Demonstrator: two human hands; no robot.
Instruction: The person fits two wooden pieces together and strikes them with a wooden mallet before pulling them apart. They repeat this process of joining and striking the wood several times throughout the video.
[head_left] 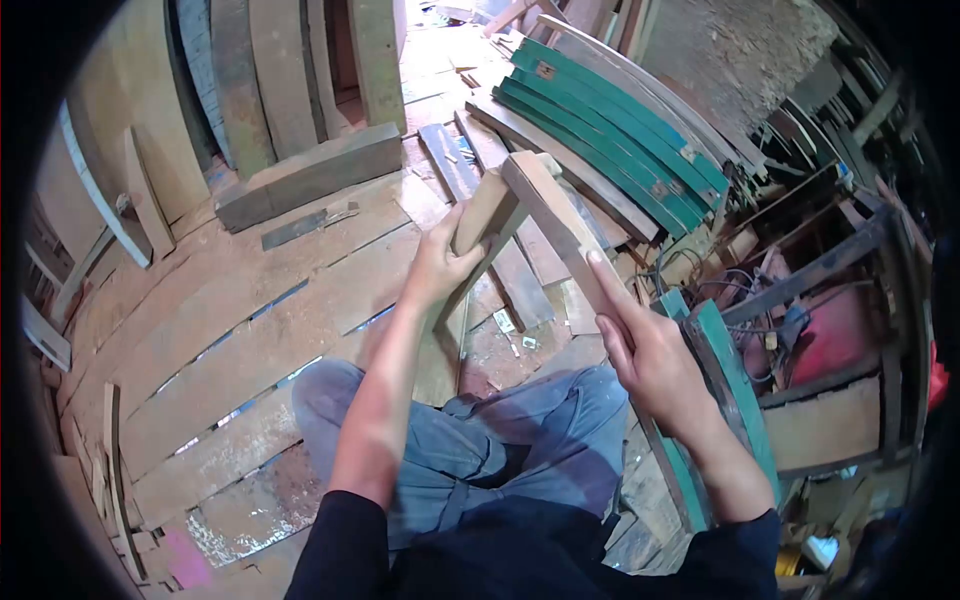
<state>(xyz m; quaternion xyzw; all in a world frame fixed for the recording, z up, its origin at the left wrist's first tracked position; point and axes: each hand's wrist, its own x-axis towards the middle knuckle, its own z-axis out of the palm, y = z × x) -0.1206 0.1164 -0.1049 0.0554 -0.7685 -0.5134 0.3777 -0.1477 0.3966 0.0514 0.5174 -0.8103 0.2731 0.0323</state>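
In front of my lap, two wooden pieces meet at their upper ends and form an upside-down V. My left hand (pixel 445 262) is closed round the left wooden piece (pixel 484 214), with its thumb across the face. The lower part of that piece runs down towards my legs. Closed on the lower end of the right wooden piece (pixel 556 215) is my right hand (pixel 650 355), its index finger stretched along the wood. That piece slants from the upper middle down to the right, and its lower end is hidden by the hand.
I sit on a plank floor (pixel 240 330) with gaps between boards. Green boards with hinges (pixel 620 130) are stacked at the upper right. A thick beam (pixel 310 175) lies to the left, below leaning boards (pixel 240 80). Cables and a red panel (pixel 830 335) are at the right.
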